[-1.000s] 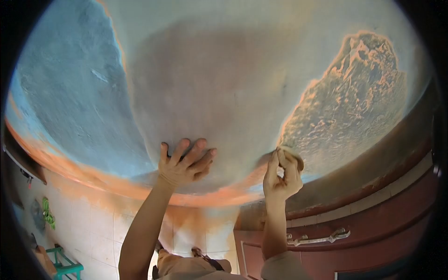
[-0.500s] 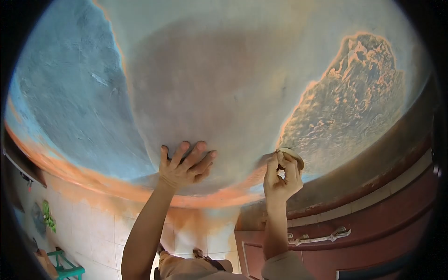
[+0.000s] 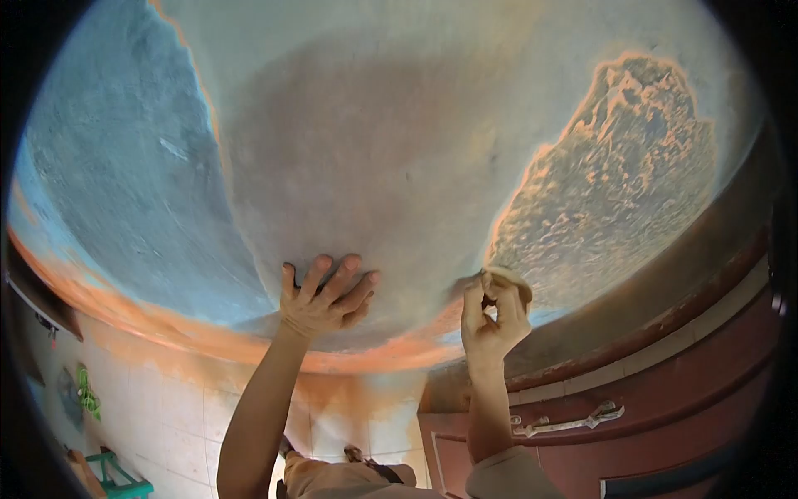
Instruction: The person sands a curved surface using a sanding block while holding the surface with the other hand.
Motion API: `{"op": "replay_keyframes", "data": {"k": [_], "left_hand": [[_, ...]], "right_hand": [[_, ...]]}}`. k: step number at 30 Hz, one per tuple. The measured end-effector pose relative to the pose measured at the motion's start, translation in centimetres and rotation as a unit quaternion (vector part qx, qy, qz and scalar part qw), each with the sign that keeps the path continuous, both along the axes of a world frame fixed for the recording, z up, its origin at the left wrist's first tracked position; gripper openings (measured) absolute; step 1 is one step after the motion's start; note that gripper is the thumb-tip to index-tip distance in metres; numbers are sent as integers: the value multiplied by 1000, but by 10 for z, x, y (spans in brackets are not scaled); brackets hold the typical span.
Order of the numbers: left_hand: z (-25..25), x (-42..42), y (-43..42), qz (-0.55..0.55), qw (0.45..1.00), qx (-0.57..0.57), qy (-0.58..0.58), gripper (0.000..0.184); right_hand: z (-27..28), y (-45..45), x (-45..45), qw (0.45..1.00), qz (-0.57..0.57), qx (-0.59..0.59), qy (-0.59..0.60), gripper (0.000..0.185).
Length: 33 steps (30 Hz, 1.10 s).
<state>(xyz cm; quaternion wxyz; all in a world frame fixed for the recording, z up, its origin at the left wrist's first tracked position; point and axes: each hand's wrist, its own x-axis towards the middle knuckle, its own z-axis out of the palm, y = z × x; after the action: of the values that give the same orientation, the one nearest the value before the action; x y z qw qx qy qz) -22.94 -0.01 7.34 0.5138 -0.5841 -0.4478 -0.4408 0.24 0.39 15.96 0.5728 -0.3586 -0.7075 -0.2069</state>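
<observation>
My left hand [image 3: 322, 298] lies against a large grey-blue wall surface [image 3: 374, 183], its fingers spread and holding nothing. To the right, my right hand [image 3: 495, 320] pinches a thin, pale, curved piece [image 3: 517, 281] between thumb and fingers; its exact kind does not show. That piece is at the lower left tip of a rough, textured patch [image 3: 615, 175] with an orange outline. A smoother, darker blue patch [image 3: 141, 166] lies left of my left hand. My head and arms seem to cast a broad shadow on the surface.
Below the surface runs an orange-stained edge [image 3: 249, 349], with pale floor tiles [image 3: 174, 424] beneath. Dark red panelling [image 3: 665, 416] with a white handle-like bar [image 3: 573, 420] stands at lower right. A green stool [image 3: 120, 474] and green cord [image 3: 87, 392] are at lower left.
The view has shifted slightly, so the wall patches sit a little further left. My right hand has turned slightly and moved a little left and down with the pale piece. My left hand stays spread.
</observation>
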Motion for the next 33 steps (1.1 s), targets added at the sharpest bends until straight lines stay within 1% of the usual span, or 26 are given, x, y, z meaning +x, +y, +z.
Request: {"op": "replay_keyframes", "data": {"k": [1, 2, 4, 6, 8, 10, 12, 15, 16, 19, 20, 22, 23, 24, 25, 27, 28, 29, 31, 32, 33], "left_hand": [[0, 1, 3, 1, 1000, 8, 2, 42], [-2, 3, 3, 0, 1000, 1, 1, 42], [-7, 2, 2, -5, 1000, -23, 0, 42], [-4, -3, 1, 31, 999, -22, 36, 45], [-6, 2, -1, 23, 999, -10, 21, 43], [-4, 4, 7, 9, 1000, -3, 13, 41], [-4, 5, 0, 8, 1000, -21, 2, 42], [-3, 2, 0, 14, 1000, 9, 14, 42], [-2, 2, 5, 16, 1000, 11, 15, 42], [-9, 12, -3, 17, 1000, -17, 11, 43], [-6, 19, -4, 23, 1000, -7, 12, 43], [2, 20, 4, 30, 999, 18, 18, 43], [-4, 22, 6, 27, 999, 12, 18, 43], [-12, 26, 7, 21, 1000, -4, 16, 43], [-2, 1, 0, 20, 1000, -7, 14, 43], [7, -12, -2, 25, 1000, 5, 9, 44], [5, -6, -6, 24, 1000, 13, 11, 44], [3, -13, -8, 28, 999, 6, 23, 44], [4, -12, 5, 31, 999, -4, 37, 44], [2, -7, 8, 21, 1000, -1, 22, 44], [2, -6, 1, 11, 1000, 4, 6, 45]], "right_hand": [[-3, 3, 1, 1000, -6, -6, -2, 15], [-8, 7, 5, 1000, 14, -4, -4, 14], [0, 11, -1, 1000, 14, -7, 3, 14], [-2, 2, 1, 1000, 16, -7, 5, 14], [-9, 0, 8, 999, 14, -31, 3, 14], [-2, 6, 4, 999, 8, -44, 8, 15], [12, 2, -2, 1000, -8, -11, 19, 15], [6, -3, 0, 1000, 0, -20, -3, 14], [3, 3, 3, 1000, 21, 20, -12, 13], [10, 5, 3, 1000, 14, 9, 12, 12], [6, 4, 10, 1000, 10, -2, 26, 12], [-7, 6, 24, 999, 20, 11, 23, 12], [-11, 9, 24, 1000, 24, 5, 16, 12], [-11, 9, 27, 1000, -6, -11, 5, 13], [10, 1, -3, 1000, -7, -14, 3, 13], [42, -1, -26, 999, 12, 6, 38, 17], [48, -3, -23, 999, 37, 9, 34, 18], [50, -2, -26, 999, 37, 21, 34, 18], [47, 4, -19, 997, 53, 54, -20, 17], [43, 6, -12, 999, 25, 29, -22, 16], [46, 0, -16, 999, 21, 23, -24, 16]]}}
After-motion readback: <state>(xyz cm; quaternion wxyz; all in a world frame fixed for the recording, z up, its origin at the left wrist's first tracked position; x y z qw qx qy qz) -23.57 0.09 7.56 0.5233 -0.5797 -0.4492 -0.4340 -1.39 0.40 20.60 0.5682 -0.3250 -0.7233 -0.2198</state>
